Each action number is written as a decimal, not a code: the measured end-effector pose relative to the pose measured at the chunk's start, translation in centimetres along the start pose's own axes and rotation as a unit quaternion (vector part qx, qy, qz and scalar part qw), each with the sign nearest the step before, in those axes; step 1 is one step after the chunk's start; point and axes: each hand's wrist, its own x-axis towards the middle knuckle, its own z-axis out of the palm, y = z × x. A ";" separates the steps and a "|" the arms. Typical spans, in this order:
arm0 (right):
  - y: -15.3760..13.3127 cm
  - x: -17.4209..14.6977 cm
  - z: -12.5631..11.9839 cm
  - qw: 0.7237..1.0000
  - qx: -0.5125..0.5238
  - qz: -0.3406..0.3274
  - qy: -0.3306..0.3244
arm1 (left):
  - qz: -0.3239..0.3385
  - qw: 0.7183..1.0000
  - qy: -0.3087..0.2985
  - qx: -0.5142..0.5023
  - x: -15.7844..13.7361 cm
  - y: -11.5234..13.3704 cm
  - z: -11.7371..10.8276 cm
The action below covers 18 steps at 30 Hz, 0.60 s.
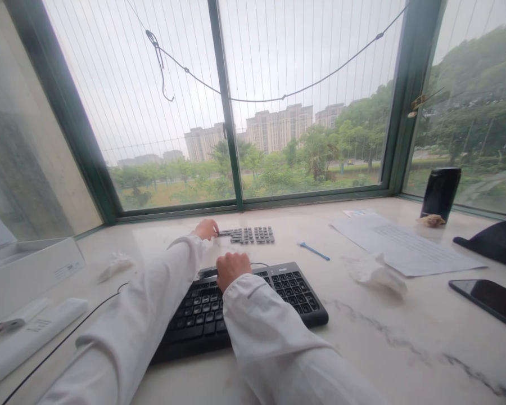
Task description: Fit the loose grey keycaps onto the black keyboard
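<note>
A black keyboard (194, 332) lies in front of me, with keycaps off its right-hand part and bare key sockets showing there. Loose dark keycaps (257, 235) are laid out in rows behind it on the counter. At the left end of those rows is my left hand (206, 229), its fingers curled together at the keycaps; what they pinch is too small to make out. Over the keyboard's upper middle, my right hand (233, 269) is closed in a fist. A dark elongated piece (208, 273) shows beside it, and what the fist holds is hidden.
A blue stick-like tool (314, 251) lies right of the keycaps. Further right are crumpled tissue (379, 275), printed paper (405, 242), a phone (489, 301) and a black can-like cylinder (441, 194). At left are a white box (34, 267), another tissue (114, 266) and a cable (67, 336).
</note>
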 end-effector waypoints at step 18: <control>-0.5 -0.1 0.4 0.997 0.010 -0.031 0.073 | 0.087 0.994 0.063 -0.032 -10.8 -0.1 -4.9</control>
